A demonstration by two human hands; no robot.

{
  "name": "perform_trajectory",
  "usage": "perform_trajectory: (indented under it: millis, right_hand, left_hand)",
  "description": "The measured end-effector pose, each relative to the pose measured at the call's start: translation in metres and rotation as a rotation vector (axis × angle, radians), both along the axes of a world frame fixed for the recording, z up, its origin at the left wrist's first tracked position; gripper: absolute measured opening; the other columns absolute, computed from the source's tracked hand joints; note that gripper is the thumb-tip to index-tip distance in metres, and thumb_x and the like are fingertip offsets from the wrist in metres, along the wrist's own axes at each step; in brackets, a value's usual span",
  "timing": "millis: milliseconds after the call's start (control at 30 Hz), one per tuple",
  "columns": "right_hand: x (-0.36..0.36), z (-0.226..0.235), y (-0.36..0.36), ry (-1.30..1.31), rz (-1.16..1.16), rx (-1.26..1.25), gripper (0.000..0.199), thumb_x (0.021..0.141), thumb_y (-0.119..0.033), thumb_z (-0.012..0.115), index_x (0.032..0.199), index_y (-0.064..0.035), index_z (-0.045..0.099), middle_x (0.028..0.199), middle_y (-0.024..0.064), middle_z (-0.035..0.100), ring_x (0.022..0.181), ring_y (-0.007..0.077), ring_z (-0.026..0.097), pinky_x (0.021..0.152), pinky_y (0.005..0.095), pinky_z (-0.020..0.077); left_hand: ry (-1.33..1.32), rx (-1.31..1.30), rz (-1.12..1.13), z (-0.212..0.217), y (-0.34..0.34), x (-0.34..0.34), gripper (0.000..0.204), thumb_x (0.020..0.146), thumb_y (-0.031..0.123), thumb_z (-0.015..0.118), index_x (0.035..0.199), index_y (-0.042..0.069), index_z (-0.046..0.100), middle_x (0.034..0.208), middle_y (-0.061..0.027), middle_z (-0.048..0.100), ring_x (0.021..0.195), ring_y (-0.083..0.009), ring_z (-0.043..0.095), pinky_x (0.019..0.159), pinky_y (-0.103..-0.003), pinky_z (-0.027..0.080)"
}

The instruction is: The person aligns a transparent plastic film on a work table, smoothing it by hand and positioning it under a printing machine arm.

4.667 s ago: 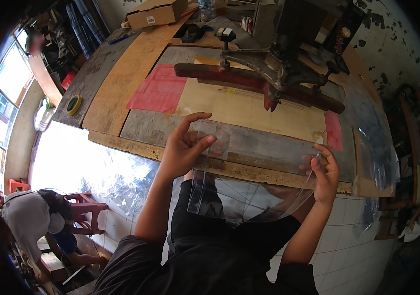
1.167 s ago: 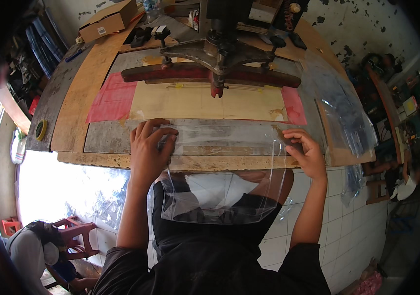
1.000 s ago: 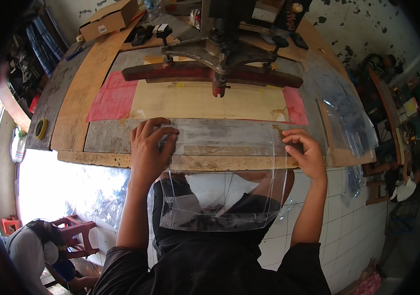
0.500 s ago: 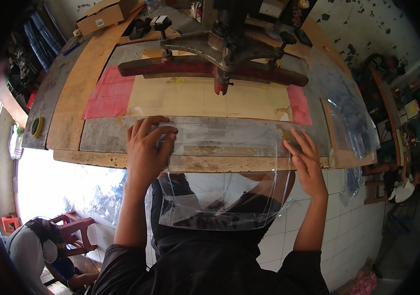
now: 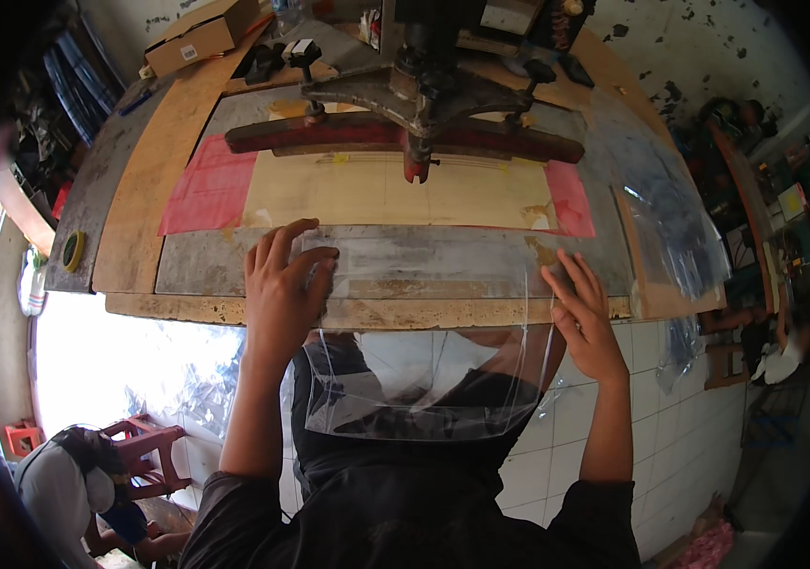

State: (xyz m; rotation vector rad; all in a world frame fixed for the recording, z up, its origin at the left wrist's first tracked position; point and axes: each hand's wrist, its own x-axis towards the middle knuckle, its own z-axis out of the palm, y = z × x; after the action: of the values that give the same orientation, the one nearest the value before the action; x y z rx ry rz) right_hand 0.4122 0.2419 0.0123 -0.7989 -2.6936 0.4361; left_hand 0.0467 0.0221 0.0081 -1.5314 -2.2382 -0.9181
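Note:
A clear plastic sheet or pouch (image 5: 424,379) lies partly on the near part of the worktable and hangs over its front edge toward my lap. At its left side my left hand (image 5: 280,280) rests on it, fingers arched and a gap between index finger and thumb. My right hand (image 5: 590,318) touches its right edge with fingers stretched and spread. Beyond the sheet lies a cream-coloured strip (image 5: 395,194) with a pink-red piece (image 5: 206,185) at its left end and another at its right. Above the strip stands a press head with a long red bar (image 5: 490,142).
A cardboard box (image 5: 198,38) sits at the far left, and a yellow tape roll (image 5: 73,251) at the left edge. Clear plastic sheets (image 5: 675,228) lie on the right side. A person (image 5: 63,484) crouches at lower left beside a red stool (image 5: 149,455); another is at far right.
The right hand has shifted slightly, its fingers a little more upright at the sheet's right edge. The left hand stays almost in place. The view has moved a little.

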Motion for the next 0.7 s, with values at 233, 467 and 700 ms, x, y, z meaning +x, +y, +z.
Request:
perform_trajectory:
  millis: [233, 467, 700]
  right_hand:
    - [-0.021, -0.002, -0.037, 0.008, -0.138, 0.291, 0.069, 0.113, -0.042, 0.05, 0.169, -0.0051, 0.035, 0.175, 0.017, 0.035, 0.162, 0.0394, 0.029, 0.13, 0.0624, 0.0192]
    - [-0.02, -0.038, -0.047, 0.018, -0.196, 0.283, 0.067, 0.114, -0.047, 0.046, 0.166, -0.0047, 0.041, 0.175, 0.0173, 0.033, 0.161, 0.0431, 0.029, 0.129, 0.0635, 0.0202]
    - [-0.024, -0.021, -0.047, -0.036, -0.198, 0.318, 0.063, 0.113, -0.041, 0.052, 0.164, -0.0046, 0.044, 0.173, 0.0151, 0.038, 0.16, 0.0408, 0.032, 0.128, 0.0634, 0.0225]
  left_hand:
    - [-0.009, -0.009, -0.043, -0.004, -0.003, -0.003, 0.011, 0.094, 0.015, 0.075, 0.103, 0.013, 0.08, 0.125, -0.0046, 0.071, 0.118, -0.0292, 0.064, 0.104, -0.045, 0.045]
    - [-0.068, 0.022, -0.032, -0.008, 0.002, -0.002, 0.012, 0.094, 0.014, 0.075, 0.104, 0.012, 0.08, 0.123, -0.0043, 0.072, 0.117, -0.0294, 0.064, 0.103, -0.046, 0.046]
    - [-0.037, -0.013, -0.061, -0.004, -0.003, -0.002, 0.016, 0.094, 0.015, 0.074, 0.107, 0.009, 0.079, 0.13, -0.0085, 0.069, 0.122, -0.0329, 0.062, 0.108, -0.048, 0.045]
